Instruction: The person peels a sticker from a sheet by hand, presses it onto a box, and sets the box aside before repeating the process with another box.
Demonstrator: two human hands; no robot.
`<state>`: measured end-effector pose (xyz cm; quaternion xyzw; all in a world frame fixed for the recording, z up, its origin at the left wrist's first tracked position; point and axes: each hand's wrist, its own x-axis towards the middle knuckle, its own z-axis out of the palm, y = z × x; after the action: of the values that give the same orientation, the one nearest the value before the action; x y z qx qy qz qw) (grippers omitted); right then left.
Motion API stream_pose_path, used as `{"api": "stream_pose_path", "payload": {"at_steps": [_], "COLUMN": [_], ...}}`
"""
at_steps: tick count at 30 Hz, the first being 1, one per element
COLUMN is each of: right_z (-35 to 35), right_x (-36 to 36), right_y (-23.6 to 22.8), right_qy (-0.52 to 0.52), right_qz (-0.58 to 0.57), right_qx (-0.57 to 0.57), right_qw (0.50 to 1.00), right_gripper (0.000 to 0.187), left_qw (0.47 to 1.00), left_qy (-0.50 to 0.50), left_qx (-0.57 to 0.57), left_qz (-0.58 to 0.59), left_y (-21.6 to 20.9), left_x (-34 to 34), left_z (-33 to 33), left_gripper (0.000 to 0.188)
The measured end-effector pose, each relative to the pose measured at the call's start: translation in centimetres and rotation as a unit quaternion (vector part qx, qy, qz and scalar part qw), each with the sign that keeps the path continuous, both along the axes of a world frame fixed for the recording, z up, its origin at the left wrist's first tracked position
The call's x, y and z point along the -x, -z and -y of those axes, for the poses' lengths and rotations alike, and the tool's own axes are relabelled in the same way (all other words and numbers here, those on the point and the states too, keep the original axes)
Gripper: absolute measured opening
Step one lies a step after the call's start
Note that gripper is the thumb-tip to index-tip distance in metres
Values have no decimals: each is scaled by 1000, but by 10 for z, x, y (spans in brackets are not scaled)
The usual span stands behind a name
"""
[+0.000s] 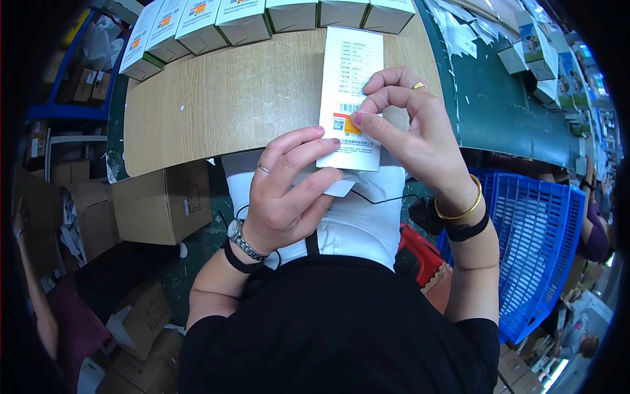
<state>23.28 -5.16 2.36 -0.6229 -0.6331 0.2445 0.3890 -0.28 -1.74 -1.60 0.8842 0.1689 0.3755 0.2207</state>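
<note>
A narrow white box (352,56) with printed lines and a barcode lies at the table's front edge, its near end reaching over my lap. On its face is a small orange-and-red sticker (352,125). My right hand (413,125) pinches at the sticker's upper right corner with thumb and forefinger. My left hand (289,184) steadies the near left side of the box, fingertips on its face and thumb at its lower edge. A small white paper piece (341,186) shows under the left thumb; whether that hand also grips it is unclear.
A row of several white-and-green boxes (243,25) stands along the back of the wooden board (216,108). More boxes (541,56) and paper scraps (456,33) lie on the green table at right. Below are a blue plastic basket (531,230) and a cardboard carton (164,205).
</note>
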Motion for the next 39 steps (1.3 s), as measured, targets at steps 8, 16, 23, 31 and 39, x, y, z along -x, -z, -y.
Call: {"api": "stream_pose_path", "payload": {"at_steps": [8, 16, 23, 31, 39], "right_z": [2, 5, 5, 3, 16], "right_x": [7, 13, 18, 18, 25], "right_y": [3, 6, 20, 25, 21], "right_qy": [24, 44, 44, 63, 14], "right_qz": [30, 54, 57, -59, -236], "right_qx": [-41, -59, -78, -87, -56], "right_qw": [998, 996, 994, 992, 970], "right_gripper": [18, 18, 20, 31, 29], "left_qw": [1000, 1000, 1000, 999, 997], "left_qy": [1, -1, -6, -4, 15], "left_qx": [0, -5, -1, -25, -43], "left_qz": [-2, 2, 8, 21, -56], "left_y": [0, 3, 7, 7, -16], "left_x": [-1, 1, 1, -4, -1], "left_z": [-1, 1, 5, 1, 10], "left_gripper": [27, 27, 26, 32, 14]}}
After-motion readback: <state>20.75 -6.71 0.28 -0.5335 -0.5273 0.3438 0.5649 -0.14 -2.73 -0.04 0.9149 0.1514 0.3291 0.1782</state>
